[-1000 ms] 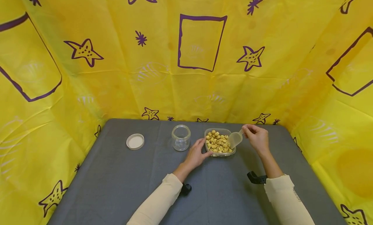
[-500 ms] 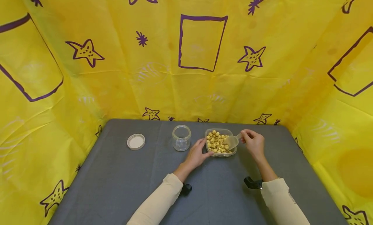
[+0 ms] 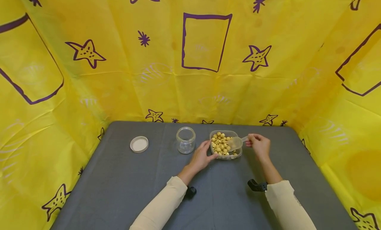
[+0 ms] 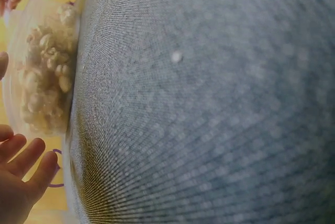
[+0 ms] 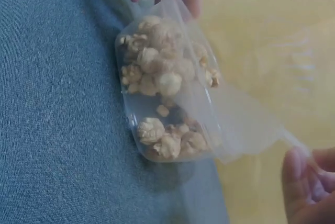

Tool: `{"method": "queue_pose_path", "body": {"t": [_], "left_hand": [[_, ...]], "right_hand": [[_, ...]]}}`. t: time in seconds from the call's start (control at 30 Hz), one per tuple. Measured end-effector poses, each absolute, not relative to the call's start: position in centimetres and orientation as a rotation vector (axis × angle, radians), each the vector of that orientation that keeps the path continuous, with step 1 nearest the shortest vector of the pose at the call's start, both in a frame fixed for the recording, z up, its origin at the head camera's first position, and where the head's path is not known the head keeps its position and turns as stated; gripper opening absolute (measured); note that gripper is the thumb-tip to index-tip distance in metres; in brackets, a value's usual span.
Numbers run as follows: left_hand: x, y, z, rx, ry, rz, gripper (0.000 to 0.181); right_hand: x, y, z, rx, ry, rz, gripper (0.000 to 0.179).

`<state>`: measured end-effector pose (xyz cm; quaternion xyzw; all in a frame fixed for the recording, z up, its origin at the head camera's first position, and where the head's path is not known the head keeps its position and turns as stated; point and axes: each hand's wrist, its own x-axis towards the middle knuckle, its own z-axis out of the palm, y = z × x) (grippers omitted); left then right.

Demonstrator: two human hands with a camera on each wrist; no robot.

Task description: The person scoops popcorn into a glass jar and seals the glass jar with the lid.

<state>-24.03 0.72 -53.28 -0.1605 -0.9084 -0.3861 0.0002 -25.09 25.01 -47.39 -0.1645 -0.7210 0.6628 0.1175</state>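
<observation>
Plastic scoop (image 3: 236,143), pinched in the right hand (image 3: 259,148), sits amid popcorn (image 3: 219,144) in the tub (image 3: 228,157), left hand (image 3: 200,158) touching its side, fingers apart; lid (image 3: 139,144) off, jar (image 3: 186,144) showing none, we judge scooping underway, emptying undone.

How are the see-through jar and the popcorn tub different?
The jar is round and narrow; the tub is squarish and wider. The tub holds popcorn; the jar shows none. The left hand touches the tub, but not the jar. Both are see-through and open on top.
</observation>
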Motion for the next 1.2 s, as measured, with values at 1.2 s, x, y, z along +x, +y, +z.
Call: {"method": "queue_pose_path", "body": {"t": [1.2], "left_hand": [[-24.2,0.8,-53.5,-0.522,-2.847,-1.223,0.074]], "right_hand": [[-24.9,26.7,-49.0,-0.616,-2.008,2.44,0.022]]}}
